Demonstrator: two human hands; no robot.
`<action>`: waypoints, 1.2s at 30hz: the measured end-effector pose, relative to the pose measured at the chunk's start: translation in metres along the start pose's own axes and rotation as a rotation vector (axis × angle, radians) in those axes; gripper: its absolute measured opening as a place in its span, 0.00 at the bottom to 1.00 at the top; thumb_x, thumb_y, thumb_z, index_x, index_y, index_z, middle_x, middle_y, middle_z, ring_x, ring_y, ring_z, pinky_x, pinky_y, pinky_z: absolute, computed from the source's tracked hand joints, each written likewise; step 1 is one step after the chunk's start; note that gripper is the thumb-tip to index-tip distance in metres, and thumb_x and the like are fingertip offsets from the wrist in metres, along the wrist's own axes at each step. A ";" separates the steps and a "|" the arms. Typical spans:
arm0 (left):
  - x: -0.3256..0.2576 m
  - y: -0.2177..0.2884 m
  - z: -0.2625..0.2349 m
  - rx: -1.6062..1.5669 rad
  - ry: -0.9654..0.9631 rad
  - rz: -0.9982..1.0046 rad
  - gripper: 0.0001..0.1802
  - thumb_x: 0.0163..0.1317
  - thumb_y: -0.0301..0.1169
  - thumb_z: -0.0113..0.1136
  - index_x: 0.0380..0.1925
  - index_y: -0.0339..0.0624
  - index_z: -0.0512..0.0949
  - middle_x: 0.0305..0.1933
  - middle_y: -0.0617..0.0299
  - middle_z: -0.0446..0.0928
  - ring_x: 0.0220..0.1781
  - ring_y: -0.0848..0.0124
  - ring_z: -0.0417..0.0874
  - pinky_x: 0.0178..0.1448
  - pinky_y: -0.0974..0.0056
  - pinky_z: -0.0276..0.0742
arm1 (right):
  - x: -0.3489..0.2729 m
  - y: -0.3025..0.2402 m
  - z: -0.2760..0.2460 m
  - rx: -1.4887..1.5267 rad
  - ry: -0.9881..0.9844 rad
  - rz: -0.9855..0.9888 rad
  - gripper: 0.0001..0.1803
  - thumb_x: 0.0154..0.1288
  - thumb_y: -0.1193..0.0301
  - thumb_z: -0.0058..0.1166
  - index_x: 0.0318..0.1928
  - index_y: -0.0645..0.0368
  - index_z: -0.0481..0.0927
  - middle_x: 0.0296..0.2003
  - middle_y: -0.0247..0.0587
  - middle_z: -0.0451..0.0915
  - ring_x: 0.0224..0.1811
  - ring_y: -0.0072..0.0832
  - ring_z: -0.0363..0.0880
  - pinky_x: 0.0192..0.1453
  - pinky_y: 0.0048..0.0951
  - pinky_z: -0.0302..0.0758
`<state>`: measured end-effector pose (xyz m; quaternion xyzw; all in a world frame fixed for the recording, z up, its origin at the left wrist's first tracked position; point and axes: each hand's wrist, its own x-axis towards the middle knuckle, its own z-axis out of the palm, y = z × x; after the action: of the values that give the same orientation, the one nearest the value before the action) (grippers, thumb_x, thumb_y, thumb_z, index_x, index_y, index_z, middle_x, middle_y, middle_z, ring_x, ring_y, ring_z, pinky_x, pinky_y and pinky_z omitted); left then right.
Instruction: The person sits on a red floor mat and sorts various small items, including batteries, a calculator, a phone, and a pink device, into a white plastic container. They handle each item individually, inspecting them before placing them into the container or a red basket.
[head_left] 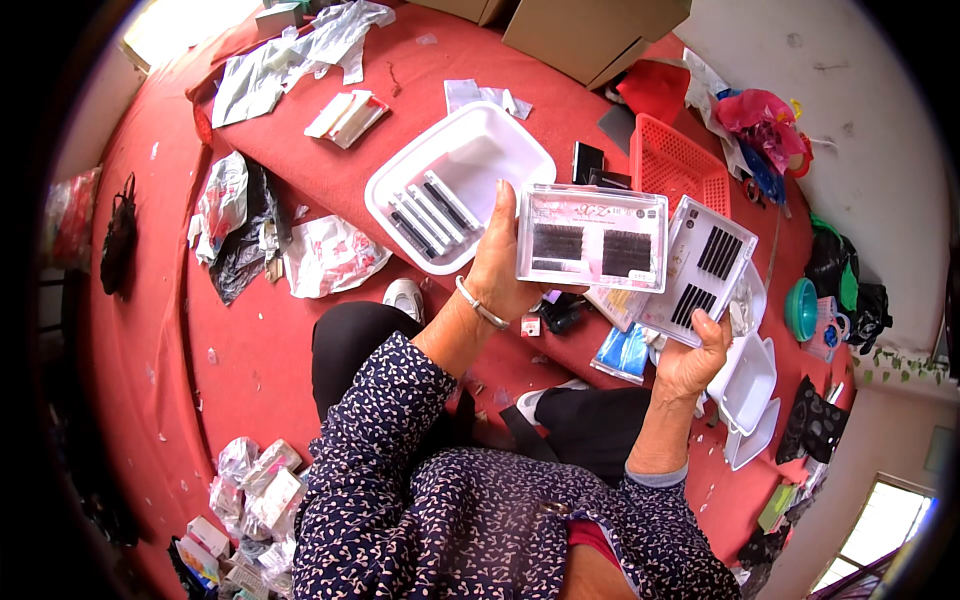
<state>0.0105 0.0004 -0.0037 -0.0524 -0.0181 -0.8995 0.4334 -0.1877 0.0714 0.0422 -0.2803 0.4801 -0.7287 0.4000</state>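
Two clear plastic cases are being held up in front of you, one in each hand. Your left hand (500, 270) is gripping the larger clear case (592, 237) by its left edge, thumb on the front face and the remaining fingers wrapped behind it; the grip is clamped on the case. Your right hand (690, 362) is supporting the second clear case (700, 270) from below, its grip closed on the lower corner, and that case is sitting tilted, just beside and partly behind the first one.

You are working at the inspection-and-sorting step, judging by the pose: both cases are facing you, each showing rows of thin black strips. The next move is calling for a deliberate release of one case, so keep the other level while you are doing so (the strips look light and easily shaken loose). The white tray (520, 150) on the red table (260, 340), already carrying several black-striped cards, is lying just beyond your left hand.

Several details are remaining unclear. The fingers behind the larger case are hidden. The printed header on each case is too small to make out. The red basket (680, 165) is partly covered by the second case, and the small white trays (745, 395) are partly screened by your right hand.
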 end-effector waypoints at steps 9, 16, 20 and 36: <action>0.001 -0.004 0.002 0.119 0.193 0.023 0.41 0.57 0.63 0.35 0.55 0.38 0.63 0.52 0.50 0.70 0.49 0.58 0.76 0.44 0.54 0.78 | 0.000 -0.001 -0.011 0.001 -0.048 0.014 0.31 0.39 0.76 0.49 0.52 0.66 0.67 0.44 0.43 0.74 0.48 0.34 0.73 0.58 0.34 0.67; -0.006 -0.002 0.024 0.478 0.123 0.073 0.42 0.50 0.40 0.54 0.63 0.39 0.48 0.56 0.46 0.63 0.45 0.59 0.78 0.32 0.55 0.83 | 0.009 0.008 -0.008 -0.072 -0.024 0.064 0.30 0.39 0.76 0.49 0.50 0.68 0.69 0.43 0.41 0.74 0.45 0.31 0.72 0.56 0.31 0.65; -0.009 -0.006 0.032 0.558 0.205 0.110 0.44 0.43 0.32 0.55 0.62 0.38 0.49 0.57 0.44 0.62 0.48 0.57 0.76 0.31 0.61 0.84 | 0.009 0.011 -0.009 -0.137 -0.036 0.083 0.29 0.40 0.77 0.50 0.50 0.67 0.69 0.42 0.42 0.75 0.45 0.31 0.73 0.56 0.31 0.66; -0.017 0.000 0.026 0.368 0.257 0.057 0.41 0.44 0.28 0.50 0.61 0.33 0.50 0.55 0.42 0.64 0.46 0.55 0.77 0.34 0.58 0.84 | 0.002 0.011 -0.003 -0.108 -0.038 0.075 0.23 0.41 0.77 0.51 0.44 0.68 0.71 0.36 0.40 0.76 0.37 0.25 0.75 0.47 0.24 0.71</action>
<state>0.0232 0.0156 0.0207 0.1422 -0.1250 -0.8677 0.4597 -0.1872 0.0688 0.0311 -0.2971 0.5213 -0.6807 0.4203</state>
